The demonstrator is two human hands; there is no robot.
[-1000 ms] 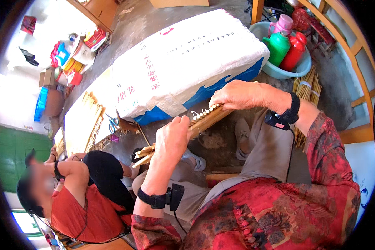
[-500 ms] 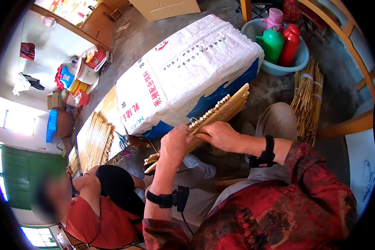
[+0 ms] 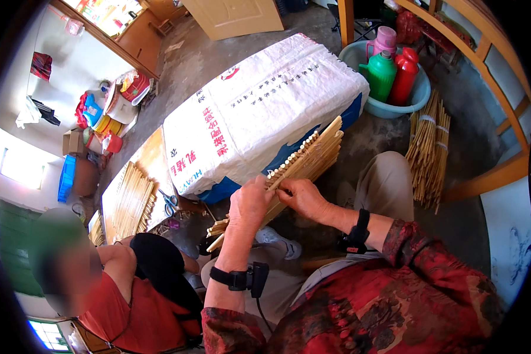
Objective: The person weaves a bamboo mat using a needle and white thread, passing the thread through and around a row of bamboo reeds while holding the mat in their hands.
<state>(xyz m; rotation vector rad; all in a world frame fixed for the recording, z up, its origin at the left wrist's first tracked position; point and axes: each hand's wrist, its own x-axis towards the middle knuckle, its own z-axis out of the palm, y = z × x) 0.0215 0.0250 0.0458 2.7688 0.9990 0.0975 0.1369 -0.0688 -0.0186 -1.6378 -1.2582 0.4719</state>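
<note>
A panel of pale straw-coloured stalks (image 3: 315,156), laid side by side in a tight row, slants over my lap. Their cut round ends line up along its upper edge. My left hand (image 3: 249,202) is closed on the near part of the panel, fingers bent by the row of stalk ends. Just to its right, my right hand (image 3: 304,197) pinches at the panel's edge, thumb and forefinger close to the left fingers. Any thread between the fingertips is too small to make out. Lower stalk ends stick out behind my left wrist.
A white woven sack (image 3: 265,100) covers a large block ahead. Left of it, a board holds another stalk panel (image 3: 133,197) and scissors (image 3: 170,203). A co-worker in red (image 3: 130,307) sits at left. Flasks stand in a blue basin (image 3: 422,97); tied stalk bundles (image 3: 428,156) lie nearby.
A small white loop beside my left fingers no longer shows. My hands keep nearly the same hold on the panel, while the whole view has shifted slightly. The co-worker's head has moved up a little.
</note>
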